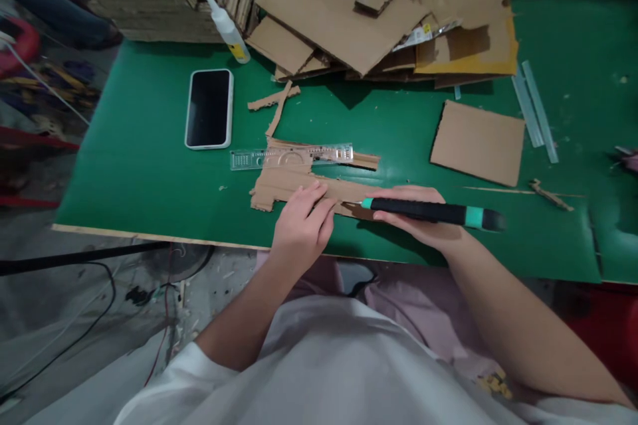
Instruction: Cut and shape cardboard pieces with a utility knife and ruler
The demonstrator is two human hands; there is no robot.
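An irregular cardboard piece point(284, 180) lies near the front edge of the green table. My left hand point(305, 218) rests on it, palm down, with the fingers bent and close together against the cardboard. In my right hand point(419, 216) is a black and teal cutting tool point(428, 210), its thin tip at the cardboard just right of my left fingers. Behind the hands, a clear ruler point(294, 156) lies across the same cardboard. Thin crossed cardboard strips point(277, 103) sit beyond the ruler.
The green table point(144, 179) holds a phone point(209, 109) at left and a glue bottle point(229, 32) behind it. Cardboard sheets point(339, 13) are piled at the back. To the right are a cardboard rectangle point(478, 142) and translucent sticks point(541, 111).
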